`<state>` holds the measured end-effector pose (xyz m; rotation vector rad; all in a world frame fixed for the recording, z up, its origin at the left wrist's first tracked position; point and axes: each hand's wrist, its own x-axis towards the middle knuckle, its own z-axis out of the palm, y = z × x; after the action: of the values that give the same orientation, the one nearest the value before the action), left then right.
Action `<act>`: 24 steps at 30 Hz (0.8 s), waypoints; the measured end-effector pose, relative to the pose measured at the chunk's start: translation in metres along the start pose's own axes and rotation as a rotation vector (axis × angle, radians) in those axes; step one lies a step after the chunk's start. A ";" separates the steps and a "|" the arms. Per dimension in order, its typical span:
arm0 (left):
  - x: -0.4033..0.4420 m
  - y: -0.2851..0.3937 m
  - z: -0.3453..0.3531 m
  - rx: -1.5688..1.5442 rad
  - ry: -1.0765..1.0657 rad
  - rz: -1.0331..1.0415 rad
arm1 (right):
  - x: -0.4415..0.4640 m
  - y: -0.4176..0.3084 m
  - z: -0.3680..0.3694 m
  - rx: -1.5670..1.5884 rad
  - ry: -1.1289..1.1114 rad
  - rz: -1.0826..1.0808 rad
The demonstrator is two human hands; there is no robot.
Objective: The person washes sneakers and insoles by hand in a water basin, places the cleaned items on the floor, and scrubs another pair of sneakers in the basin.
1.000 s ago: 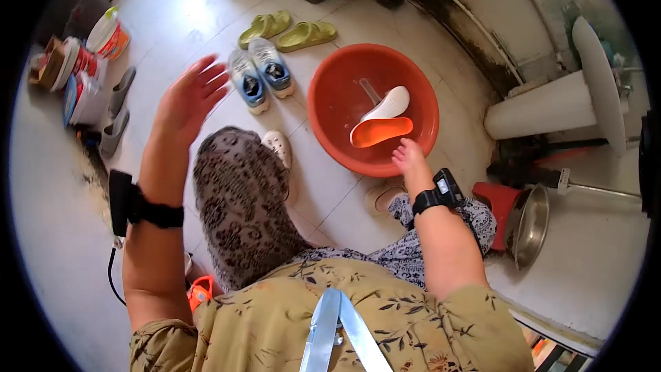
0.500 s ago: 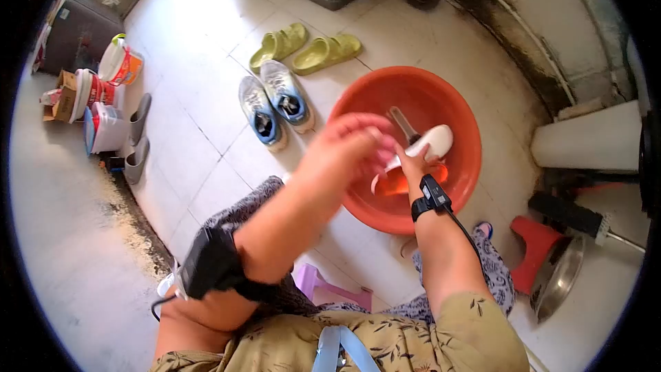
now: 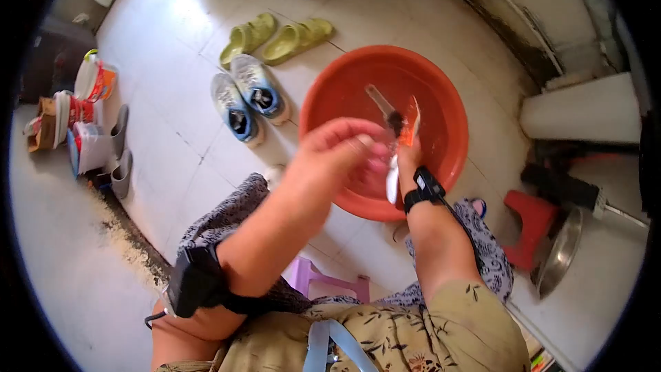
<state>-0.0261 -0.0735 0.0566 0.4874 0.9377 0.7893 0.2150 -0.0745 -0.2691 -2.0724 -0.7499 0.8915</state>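
Right now, the right hand (image 3: pixel 411 155) is clamping on an insole (image 3: pixel 411 128) inside the red basin (image 3: pixel 463 134), orange side showing above the fingers and white below, so whether one piece or two is being held, I cannot tell. Its long axis is running away from the wearer, nearly edge-on, tipping slightly right at the far end. The left hand (image 3: pixel 337 155) is hovering just left of it, fingers half curled and blurring; whether they are pinching anything, I cannot tell. Farther out, the brush (image 3: pixel 380 102) is lying just beyond both hands, its dark head pointing back toward the insole and its clear handle slanting away to the left; the left fingers are looking a touch nearer to it. Outside the basin, sneakers (image 3: pixel 260 89) and green sandals (image 3: pixel 296 41) are sitting on the floor to the left.
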 end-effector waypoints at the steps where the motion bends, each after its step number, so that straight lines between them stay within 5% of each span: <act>1: 0.003 0.000 0.000 0.010 0.005 0.015 | -0.002 -0.002 -0.008 0.107 0.015 0.022; 6: 0.023 -0.009 -0.005 0.158 0.110 -0.007 | -0.026 -0.040 -0.035 0.510 0.037 0.179; 12: 0.053 -0.070 -0.006 0.518 0.347 -0.110 | -0.049 -0.080 -0.044 0.985 -0.228 0.217; 16: 0.045 -0.081 0.005 0.466 0.205 -0.328 | -0.081 -0.130 -0.052 1.160 -0.255 0.285; 19: 0.052 -0.086 -0.008 0.403 -0.031 -0.278 | -0.096 -0.151 -0.064 1.196 -0.319 0.292; 24: 0.064 -0.084 -0.022 0.447 0.158 -0.135 | -0.095 -0.149 -0.077 1.002 -0.315 0.014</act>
<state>0.0091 -0.0758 -0.0448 0.7481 1.2902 0.4980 0.1876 -0.0932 -0.0794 -1.0643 -0.3106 1.2771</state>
